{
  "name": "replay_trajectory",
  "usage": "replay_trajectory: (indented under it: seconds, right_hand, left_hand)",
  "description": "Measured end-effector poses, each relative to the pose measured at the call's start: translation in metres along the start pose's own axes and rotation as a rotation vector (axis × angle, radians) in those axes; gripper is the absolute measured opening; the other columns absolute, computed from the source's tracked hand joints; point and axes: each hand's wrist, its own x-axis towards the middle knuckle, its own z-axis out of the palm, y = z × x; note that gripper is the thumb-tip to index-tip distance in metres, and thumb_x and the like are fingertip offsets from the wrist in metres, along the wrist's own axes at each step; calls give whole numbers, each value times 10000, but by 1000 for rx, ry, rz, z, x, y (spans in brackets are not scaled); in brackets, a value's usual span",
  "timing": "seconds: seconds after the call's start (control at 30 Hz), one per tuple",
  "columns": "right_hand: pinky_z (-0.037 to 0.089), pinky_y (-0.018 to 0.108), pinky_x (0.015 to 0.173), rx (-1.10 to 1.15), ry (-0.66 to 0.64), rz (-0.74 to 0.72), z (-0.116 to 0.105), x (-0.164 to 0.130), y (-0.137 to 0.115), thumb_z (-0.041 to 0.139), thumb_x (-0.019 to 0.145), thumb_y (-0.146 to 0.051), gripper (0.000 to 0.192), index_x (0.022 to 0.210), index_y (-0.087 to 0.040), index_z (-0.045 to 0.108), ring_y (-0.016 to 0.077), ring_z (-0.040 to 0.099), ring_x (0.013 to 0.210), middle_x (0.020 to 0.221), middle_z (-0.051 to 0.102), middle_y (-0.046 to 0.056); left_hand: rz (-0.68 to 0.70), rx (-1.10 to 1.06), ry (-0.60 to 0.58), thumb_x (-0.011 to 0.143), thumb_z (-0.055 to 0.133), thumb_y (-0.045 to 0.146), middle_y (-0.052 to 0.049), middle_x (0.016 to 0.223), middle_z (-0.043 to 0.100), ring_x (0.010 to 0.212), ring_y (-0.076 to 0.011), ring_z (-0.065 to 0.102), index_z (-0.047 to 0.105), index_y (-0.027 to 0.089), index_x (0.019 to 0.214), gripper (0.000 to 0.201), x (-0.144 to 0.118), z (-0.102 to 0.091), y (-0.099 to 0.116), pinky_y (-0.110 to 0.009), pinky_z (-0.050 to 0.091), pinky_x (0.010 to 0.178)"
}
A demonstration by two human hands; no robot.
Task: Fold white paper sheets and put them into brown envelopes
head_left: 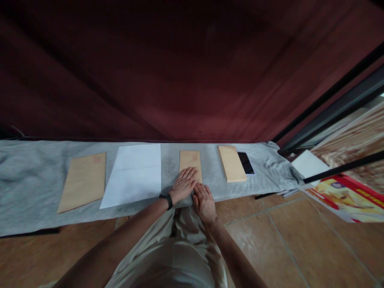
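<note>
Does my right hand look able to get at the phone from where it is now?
Probably yes: the right hand is empty, and bare grey cloth leads toward the phone; only the envelope stack lies beside it.

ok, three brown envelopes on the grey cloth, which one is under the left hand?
The middle narrow brown paper envelope: the left hand lies flat on its near end. The large brown envelope at far left and the thick brown envelope stack beside the black phone lie untouched.

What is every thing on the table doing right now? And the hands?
Small envelope: flat, under left hand.
Left hand: open, pressing down.
Right hand: open, at table edge.
Big envelope: flat, untouched.
White paper: flat, creased.
Envelope stack: lying flat.
Phone: screen dark.
</note>
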Motion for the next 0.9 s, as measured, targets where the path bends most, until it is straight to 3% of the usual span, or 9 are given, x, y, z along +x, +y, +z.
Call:
replay_trajectory:
  seconds: [0.23, 0.57, 0.73, 0.9]
  right_hand:
    - [299, 469, 1249, 3, -10, 11, 0, 1, -2, 390, 1062, -246, 466, 1506, -152, 498, 217, 480, 1434, 1495, 580, 104]
    - [322, 461, 1237, -16, -17, 18, -1, 2, -1, 402, 1057, -258, 492, 1541, -183, 453, 215, 475, 1440, 1533, 540, 88]
    - [317, 460, 1240, -19, -16, 25, -2, 3, -3, 399, 1054, -251, 494, 1542, -185, 451, 211, 479, 1438, 1546, 524, 88]
    - [317, 457, 1238, -31, -22, 30, -1, 3, -3, 399, 1051, -241, 498, 1544, -189, 448, 209, 476, 1441, 1540, 532, 91]
  left_hand:
    - [-30, 13, -31, 1042, 298, 373, -37, 1643, 395, 1556, -229, 258, 416, 239, 1559, 547, 44, 10, -16, -487, 136, 1284]
    - [-88, 14, -57, 1025, 343, 460, -89, 1653, 369, 1563, -241, 232, 347, 180, 1592, 633, 97, 10, -37, -465, 146, 1276]
    - [-95, -3, -32, 1007, 374, 436, -30, 1672, 335, 1584, -242, 155, 269, 269, 1624, 647, 110, 12, -45, -511, 77, 1284]
    - [-104, -16, -69, 1021, 314, 409, -30, 1651, 376, 1576, -241, 189, 351, 258, 1595, 595, 105, 11, -43, -533, 54, 1281]
